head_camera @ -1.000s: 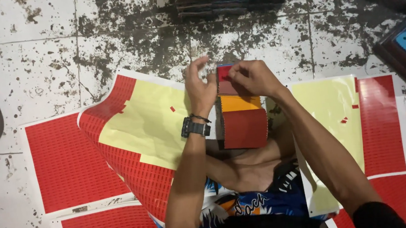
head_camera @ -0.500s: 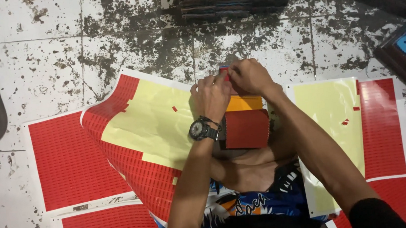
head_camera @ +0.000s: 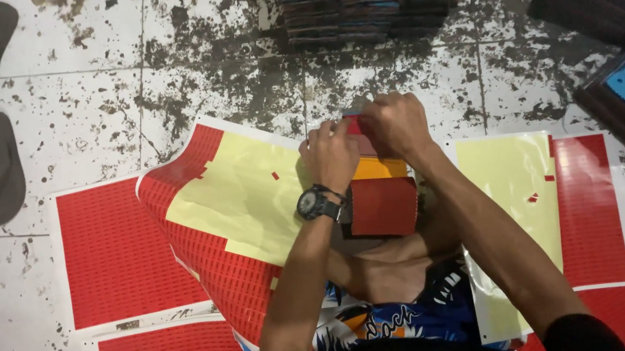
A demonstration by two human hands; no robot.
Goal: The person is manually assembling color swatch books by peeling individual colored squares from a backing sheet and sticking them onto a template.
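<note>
Since the earlier frame both hands sit lower on the red-and-orange cardboard box (head_camera: 379, 196). Left hand (head_camera: 332, 154) and right hand (head_camera: 395, 123) pinch its far top edge, box directly beneath them.

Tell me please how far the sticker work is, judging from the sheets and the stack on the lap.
Done, it seems: the curled yellow backing sheet is mostly stripped, with only red stickers along its edge.

In hand: the left hand and right hand meet on a small red piece at the top of the red and orange stack on the lap.

Left: the full flat red sticker sheets on the tiled floor look untouched.
</note>
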